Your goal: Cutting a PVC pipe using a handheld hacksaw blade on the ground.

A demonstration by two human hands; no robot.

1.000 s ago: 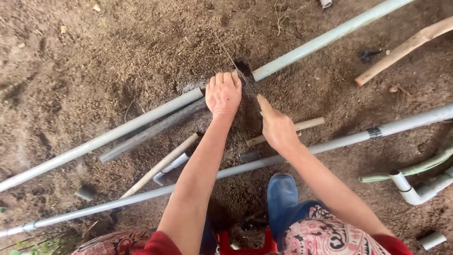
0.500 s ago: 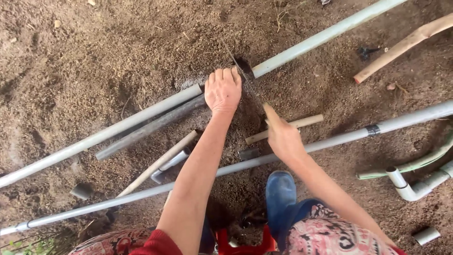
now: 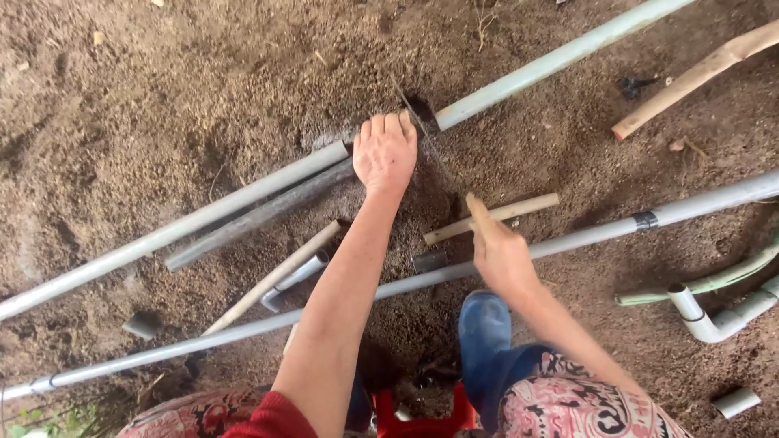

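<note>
My left hand (image 3: 386,152) lies flat, palm down, on a long grey pipe (image 3: 211,215) that runs over the dirt from lower left to upper right. Just right of its fingers a thin saw blade (image 3: 423,136) crosses the pipe at a dark gap. My right hand (image 3: 497,250) is closed on the saw's handle, nearer to me and above a second long grey pipe (image 3: 584,237). A short wooden stick (image 3: 519,211) lies beside that hand.
A darker pipe (image 3: 260,217) and a wooden handle (image 3: 272,280) lie between the two long pipes. White bent pipe fittings (image 3: 706,320) sit at the right, a wooden stick (image 3: 698,77) at upper right. My blue boot (image 3: 484,328) and a red stool (image 3: 422,415) are below.
My right hand has pulled back toward me, drawing the saw blade along its cut. My left hand has stayed pressed on the pipe.
</note>
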